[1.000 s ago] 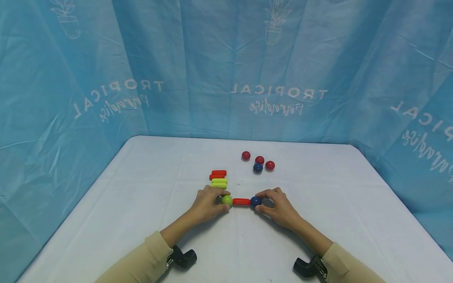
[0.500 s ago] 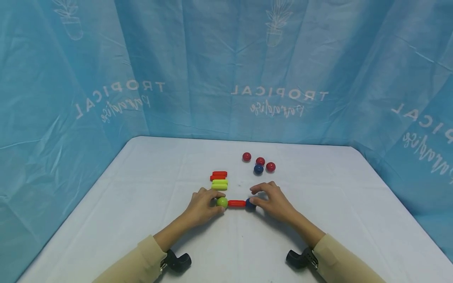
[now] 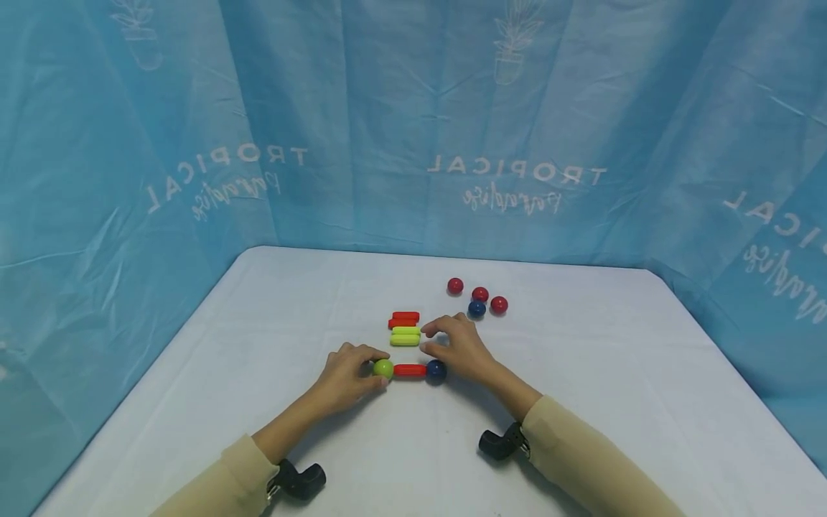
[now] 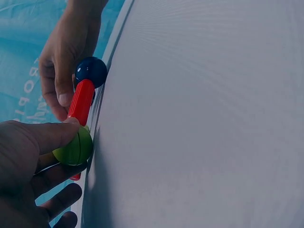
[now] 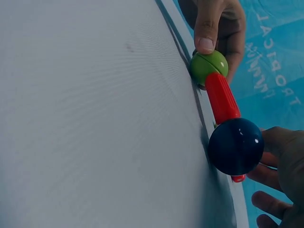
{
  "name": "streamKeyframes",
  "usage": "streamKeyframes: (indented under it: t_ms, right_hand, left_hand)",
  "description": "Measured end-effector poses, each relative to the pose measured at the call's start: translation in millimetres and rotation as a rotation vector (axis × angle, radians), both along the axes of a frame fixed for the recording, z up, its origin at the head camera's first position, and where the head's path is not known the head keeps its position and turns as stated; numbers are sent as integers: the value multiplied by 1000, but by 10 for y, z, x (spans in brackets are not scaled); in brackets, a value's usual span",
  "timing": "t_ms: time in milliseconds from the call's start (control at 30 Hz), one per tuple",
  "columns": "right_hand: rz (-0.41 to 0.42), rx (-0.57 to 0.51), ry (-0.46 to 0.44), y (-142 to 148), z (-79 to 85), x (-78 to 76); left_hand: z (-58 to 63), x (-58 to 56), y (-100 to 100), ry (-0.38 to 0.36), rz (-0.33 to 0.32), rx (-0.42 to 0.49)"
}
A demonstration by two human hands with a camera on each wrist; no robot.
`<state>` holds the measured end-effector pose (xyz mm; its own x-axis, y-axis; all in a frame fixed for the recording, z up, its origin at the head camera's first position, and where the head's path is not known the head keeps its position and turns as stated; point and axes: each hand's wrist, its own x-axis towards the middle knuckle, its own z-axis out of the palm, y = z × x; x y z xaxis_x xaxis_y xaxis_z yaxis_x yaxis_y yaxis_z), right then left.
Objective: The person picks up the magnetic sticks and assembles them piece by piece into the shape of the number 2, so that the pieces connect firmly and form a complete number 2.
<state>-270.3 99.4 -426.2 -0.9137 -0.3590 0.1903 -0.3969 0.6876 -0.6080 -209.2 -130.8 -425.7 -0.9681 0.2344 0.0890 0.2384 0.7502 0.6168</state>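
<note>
My left hand [image 3: 349,380] pinches a green ball [image 3: 384,369] between thumb and fingers. A red rod [image 3: 410,370] runs from that ball to a dark blue ball [image 3: 436,372], all in one line on the table. Behind the blue ball, my right hand [image 3: 461,349] has thumb and index finger spread with nothing between them. Its fingertips are at the right end of two yellow-green rods [image 3: 405,340]; whether they touch cannot be told. In the right wrist view the blue ball [image 5: 236,147] is in front of my right hand [image 5: 285,171].
Two more red rods [image 3: 405,316] lie just behind the yellow-green ones. Farther back are three red balls [image 3: 499,305] and another blue ball [image 3: 477,309]. A white cloth covers the table [image 3: 291,301], with a blue curtain [image 3: 388,108] around it.
My right hand has let go of the blue ball and moved left and back to the yellow-green rods. The joined balls and rod have shifted left with my left hand.
</note>
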Motion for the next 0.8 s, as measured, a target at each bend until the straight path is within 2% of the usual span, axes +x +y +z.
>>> streamKeyframes:
  t_ms: [367, 800]
  right_hand:
    - [8, 144, 73, -201, 14, -106]
    - [6, 287, 60, -295, 31, -172]
  left_hand:
    - [12, 25, -35, 11, -20, 15]
    - [7, 30, -40, 1, -10, 13]
